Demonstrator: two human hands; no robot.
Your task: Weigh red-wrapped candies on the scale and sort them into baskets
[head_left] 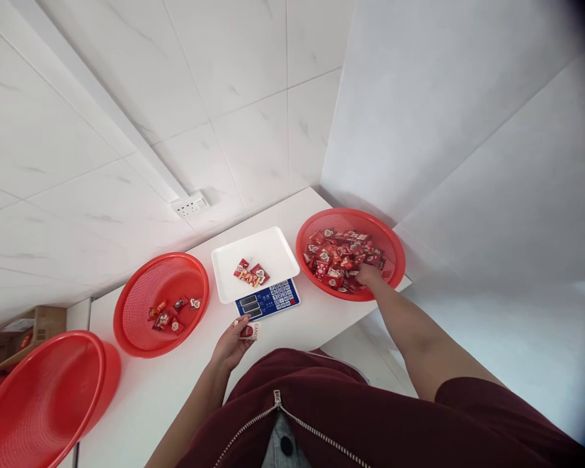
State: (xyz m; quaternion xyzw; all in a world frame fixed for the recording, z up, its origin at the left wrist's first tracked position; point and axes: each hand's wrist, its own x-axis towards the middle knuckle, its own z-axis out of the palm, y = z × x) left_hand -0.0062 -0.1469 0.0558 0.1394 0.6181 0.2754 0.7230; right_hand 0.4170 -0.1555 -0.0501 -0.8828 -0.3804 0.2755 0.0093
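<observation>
My left hand [233, 344] is closed on a small white and red packet [248, 332] printed with "CANDY", just in front of the scale's blue keypad panel [268, 299]. Several red wrapped candies [251, 273] lie on the white scale tray [280, 250]. To the right, my right hand [367, 274] reaches into a red mesh basket [396, 253] and touches a heap of red wrapped candies [334, 257]. Its fingers are hidden among the wrappers, so what they hold does not show.
Left of the scale, another red basket [127, 312] holds several candies [166, 317]. A red basket [90, 396] stands tilted at the table's left end, beside cardboard boxes [49, 328]. The white table [136, 403] meets a tiled wall with a socket [190, 206] and a grey wall.
</observation>
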